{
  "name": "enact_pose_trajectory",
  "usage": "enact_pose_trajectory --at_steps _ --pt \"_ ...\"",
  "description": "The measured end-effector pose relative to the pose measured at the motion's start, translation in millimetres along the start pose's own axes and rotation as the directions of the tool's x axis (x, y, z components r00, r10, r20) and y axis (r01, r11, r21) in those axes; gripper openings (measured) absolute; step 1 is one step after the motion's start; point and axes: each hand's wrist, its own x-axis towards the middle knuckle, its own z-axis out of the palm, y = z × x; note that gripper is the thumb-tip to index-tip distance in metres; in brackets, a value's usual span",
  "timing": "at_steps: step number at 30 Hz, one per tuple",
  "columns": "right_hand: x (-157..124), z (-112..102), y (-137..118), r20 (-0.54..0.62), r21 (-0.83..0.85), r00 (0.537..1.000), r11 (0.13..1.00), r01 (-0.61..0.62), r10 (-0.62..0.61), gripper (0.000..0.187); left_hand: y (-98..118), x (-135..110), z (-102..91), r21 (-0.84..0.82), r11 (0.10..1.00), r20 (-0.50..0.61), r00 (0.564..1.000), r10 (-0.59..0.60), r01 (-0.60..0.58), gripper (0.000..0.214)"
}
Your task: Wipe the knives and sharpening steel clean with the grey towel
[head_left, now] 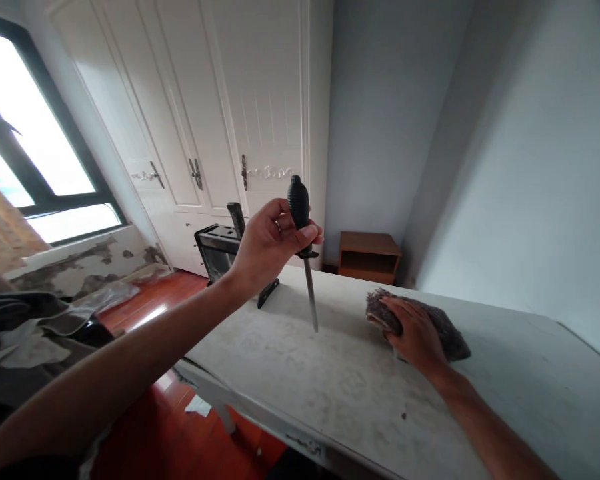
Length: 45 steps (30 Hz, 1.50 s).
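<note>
Raised over the table (290,360), my left hand (275,233) is closed around the black ribbed handle of a sharpening steel (310,293). Its grey rod points downward, tilted slightly, and the tip appears to hang above the tabletop. A folded grey-brown cloth (450,333) lies on the right half of the table. My right hand (415,330) grips its left end, with the fingers curled over the top. Behind my left wrist stands a black-framed knife block (215,233) with a black handle sticking up from it; my arm hides part of it.
A brown wooden nightstand (370,257) stands beyond the table's far edge. White wardrobes (220,100) line the back, and a window (40,133) is at the left. Dark clothes and plastic (40,327) are heaped at the left. A white scrap (199,405) lies on the red floor.
</note>
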Motion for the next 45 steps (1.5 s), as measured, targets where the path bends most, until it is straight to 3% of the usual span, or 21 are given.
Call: enact_pose_trajectory --at_steps 2,5,8,10,12,15,17,18,20,22,25,28,32,35,41,45 --pt "1 -2 -2 -0.016 0.060 0.999 0.997 -0.042 0.043 0.055 -16 0 8.9 -0.039 0.999 0.035 0.999 -0.022 0.023 0.031" --pt "4 -6 -4 -0.076 0.182 0.987 0.975 -0.125 0.141 0.047 -39 3 18.8 -0.113 0.993 0.015 0.999 0.040 -0.038 0.033" --pt "9 -14 -6 -0.156 0.306 0.931 0.912 -0.272 0.329 0.038 -62 10 25.8 -0.208 0.972 -0.068 0.993 0.099 -0.111 0.035" --pt "12 -20 -7 -0.175 0.391 0.860 0.836 -0.385 0.479 0.032 -77 15 28.6 -0.277 0.954 -0.129 0.988 0.083 -0.116 0.036" --pt "16 -25 -9 -0.167 0.527 0.738 0.692 -0.493 0.654 0.027 -92 19 30.2 -0.348 0.933 -0.185 0.982 0.029 -0.093 0.036" --pt "23 -32 -13 -0.032 0.777 0.517 0.346 -0.525 0.855 0.028 -112 24 33.2 -0.441 0.896 -0.238 0.969 -0.060 -0.053 0.036" --pt "28 -35 -17 0.128 0.869 0.421 0.104 -0.485 0.898 0.032 -123 23 36.8 -0.481 0.876 -0.243 0.965 -0.099 -0.031 0.034" --pt "29 -36 -19 0.212 0.886 0.396 -0.004 -0.464 0.893 0.033 -128 22 39.2 -0.498 0.867 -0.236 0.965 -0.117 -0.017 0.032" --pt "32 -36 -23 0.385 0.877 0.408 -0.190 -0.442 0.828 0.033 -135 18 45.0 -0.541 0.841 -0.212 0.963 -0.165 0.025 0.030" --pt "33 -32 -27 0.518 0.839 0.485 -0.309 -0.448 0.705 0.031 -141 13 51.5 -0.584 0.806 -0.168 0.959 -0.231 0.092 0.029" --pt "32 -24 -32 0.587 0.809 0.598 -0.354 -0.470 0.547 0.031 -150 3 61.6 -0.611 0.764 -0.089 0.941 -0.325 0.207 0.029" --pt "30 -19 -38 0.589 0.808 0.633 -0.337 -0.484 0.502 0.034 -161 -11 70.9 -0.618 0.716 -0.016 0.906 -0.422 0.323 0.029" --pt "28 -20 -43 0.555 0.830 0.597 -0.336 -0.446 0.579 0.029 -175 -31 77.7 -0.584 0.649 0.102 0.837 -0.537 0.488 0.033" --pt "27 -21 -45 0.585 0.808 0.558 -0.372 -0.456 0.588 0.026 -183 -40 75.8 -0.445 0.679 0.159 0.798 -0.582 0.584 0.034" --pt "23 -18 -41 0.665 0.743 0.536 -0.380 -0.551 0.520 0.024 -199 -35 58.8 -0.231 0.785 0.191 0.818 -0.543 0.575 0.030" --pt "19 -20 -42 0.657 0.739 0.494 -0.358 -0.571 0.569 0.021 -202 -34 46.1 -0.125 0.788 0.329 0.774 -0.540 0.603 0.024"
